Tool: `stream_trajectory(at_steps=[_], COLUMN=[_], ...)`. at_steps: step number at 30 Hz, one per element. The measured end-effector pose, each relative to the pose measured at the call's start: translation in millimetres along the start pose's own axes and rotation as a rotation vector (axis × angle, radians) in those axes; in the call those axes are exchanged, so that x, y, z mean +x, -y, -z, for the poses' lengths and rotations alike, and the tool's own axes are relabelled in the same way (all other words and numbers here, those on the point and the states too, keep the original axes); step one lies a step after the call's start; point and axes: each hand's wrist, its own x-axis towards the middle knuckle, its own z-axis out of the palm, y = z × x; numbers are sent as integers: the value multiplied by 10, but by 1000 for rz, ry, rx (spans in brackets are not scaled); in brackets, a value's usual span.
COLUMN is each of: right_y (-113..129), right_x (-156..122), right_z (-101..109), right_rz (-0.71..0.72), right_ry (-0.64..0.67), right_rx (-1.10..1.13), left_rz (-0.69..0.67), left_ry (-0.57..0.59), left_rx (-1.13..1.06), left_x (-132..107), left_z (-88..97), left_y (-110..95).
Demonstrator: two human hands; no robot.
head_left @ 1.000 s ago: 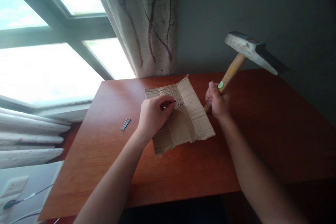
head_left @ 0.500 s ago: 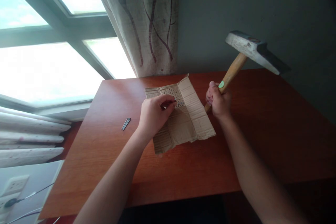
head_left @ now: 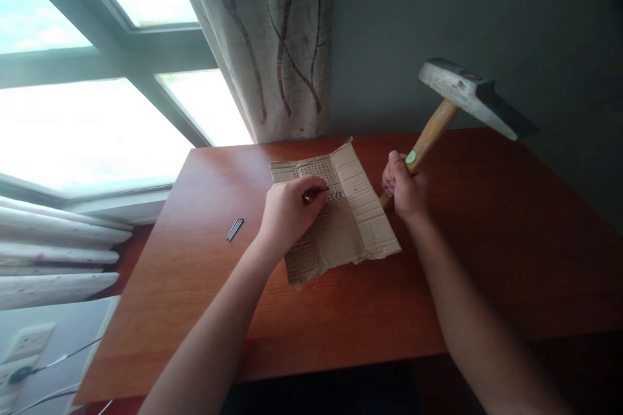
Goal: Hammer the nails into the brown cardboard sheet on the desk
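A creased piece of cardboard lies flat on the reddish wooden table, with rows of nails driven into its upper middle. My left hand rests on the cardboard and pinches a nail upright beside those rows. My right hand is closed round the wooden handle of a hammer, just right of the cardboard. The hammer's metal head is raised up and to the right, well above the table.
A few loose nails lie on the table to the left. A patterned curtain and a window stand behind the table, a grey wall to the right. A socket and cables sit at the lower left.
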Motion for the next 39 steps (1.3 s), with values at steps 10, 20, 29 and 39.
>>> stream_trajectory(at_steps=[10,20,29,39], right_y=[212,1081,1313,1290], right_x=[-31,-150,-141,-160], right_z=[253,679,554,586], right_rz=[16,-16,60,46], right_ry=[165,654,738,724], right_rx=[-309,-1015,-1120,-1146], left_rz=[3,12,3,7], left_ry=[0,10,11,39], left_rx=[-8,-29,-25,17], left_x=[1,-6,2,-8], left_z=[-5,-15,-15,-26], left_y=[14,-1,6,1])
